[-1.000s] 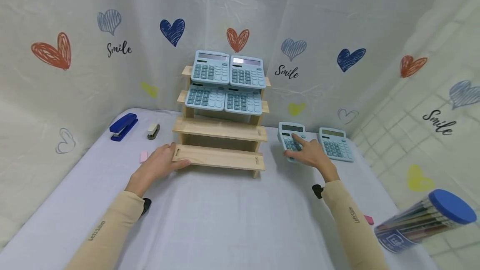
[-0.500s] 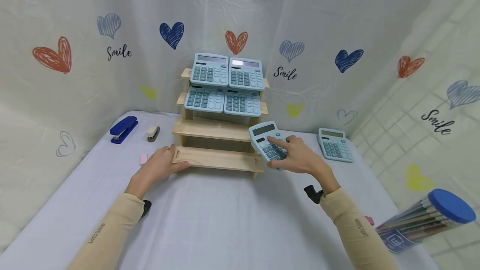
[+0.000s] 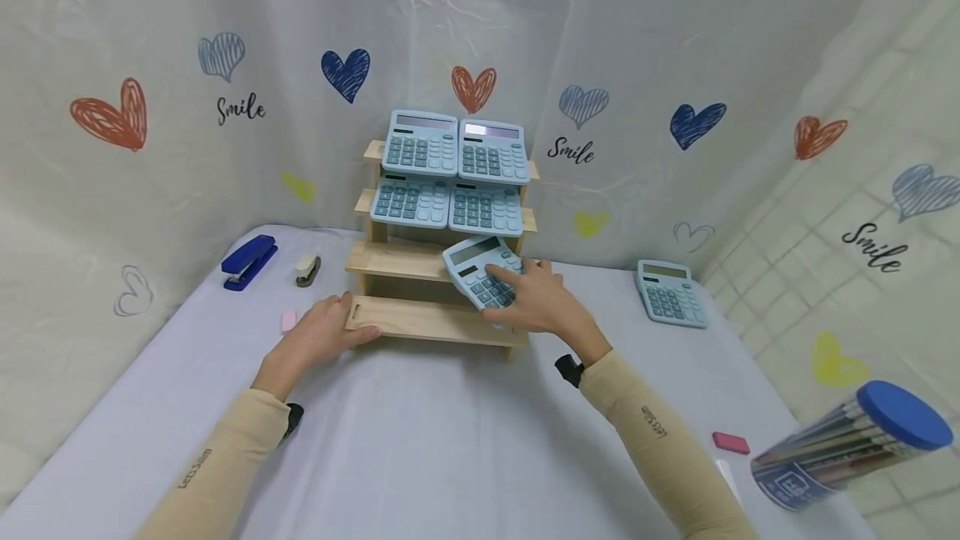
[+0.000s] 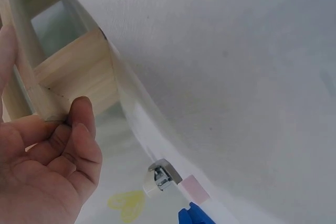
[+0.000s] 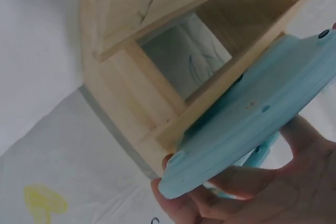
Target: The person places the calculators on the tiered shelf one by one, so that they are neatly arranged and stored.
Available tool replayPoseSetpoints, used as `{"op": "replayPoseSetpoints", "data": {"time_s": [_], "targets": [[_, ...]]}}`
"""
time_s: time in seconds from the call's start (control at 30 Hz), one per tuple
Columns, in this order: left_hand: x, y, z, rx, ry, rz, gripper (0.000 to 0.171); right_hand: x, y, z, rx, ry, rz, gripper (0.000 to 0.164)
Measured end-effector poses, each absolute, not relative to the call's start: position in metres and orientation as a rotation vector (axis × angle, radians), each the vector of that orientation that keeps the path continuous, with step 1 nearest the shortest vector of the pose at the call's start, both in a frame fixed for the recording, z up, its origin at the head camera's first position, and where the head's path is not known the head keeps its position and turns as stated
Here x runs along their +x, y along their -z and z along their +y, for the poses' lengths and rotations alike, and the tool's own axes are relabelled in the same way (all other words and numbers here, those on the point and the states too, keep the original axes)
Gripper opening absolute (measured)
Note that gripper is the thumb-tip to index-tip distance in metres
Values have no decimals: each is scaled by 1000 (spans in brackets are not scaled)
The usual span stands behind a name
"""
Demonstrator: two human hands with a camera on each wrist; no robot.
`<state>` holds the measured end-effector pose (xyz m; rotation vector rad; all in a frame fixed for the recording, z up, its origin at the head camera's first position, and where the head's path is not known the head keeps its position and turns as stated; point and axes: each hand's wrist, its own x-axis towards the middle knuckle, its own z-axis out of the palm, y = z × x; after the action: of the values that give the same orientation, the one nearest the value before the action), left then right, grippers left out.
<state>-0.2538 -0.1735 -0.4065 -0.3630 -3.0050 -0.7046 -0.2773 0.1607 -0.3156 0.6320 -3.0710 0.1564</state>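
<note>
In the head view my right hand [image 3: 543,302] grips a light blue calculator [image 3: 486,280] by its right side, index finger lying over its face. The calculator is tilted and overlaps the right part of the two lower shelves of a wooden tiered rack [image 3: 420,319]. From the right wrist view, the calculator's underside [image 5: 252,114] shows close to a shelf edge, with fingers round its rim. My left hand [image 3: 318,330] holds the left end of the lowest shelf; the left wrist view shows its fingers [image 4: 84,119] curled at that wooden corner. Several matching calculators [image 3: 420,144] fill the two upper tiers.
One more calculator [image 3: 670,294] lies at the table's right. A blue stapler [image 3: 249,262], a small stapler [image 3: 307,271] and a pink eraser [image 3: 288,321] lie left of the rack. At front right are a red eraser [image 3: 731,442] and a pencil tub [image 3: 847,444].
My right hand has lifted the calculator off the table beside the lone one and carried it left to the rack's lower shelves, tilting it. The left hand keeps its hold on the rack.
</note>
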Motion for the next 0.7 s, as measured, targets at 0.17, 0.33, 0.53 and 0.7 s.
{"op": "replayPoseSetpoints", "data": {"time_s": [0.17, 0.33, 0.53, 0.7], "targets": [[-255, 408, -175, -358, 713, -3008, 81, -288, 323, 136, 464, -208, -3068, 82], [-257, 408, -175, -349, 699, -3005, 82, -292, 329, 115, 364, -228, -3036, 86], [-258, 408, -174, -357, 697, -2998, 80, -286, 328, 101, 503, -212, -3076, 83], [-257, 408, -174, -358, 704, -3000, 79, -284, 330, 94, 702, -205, -2999, 65]]}}
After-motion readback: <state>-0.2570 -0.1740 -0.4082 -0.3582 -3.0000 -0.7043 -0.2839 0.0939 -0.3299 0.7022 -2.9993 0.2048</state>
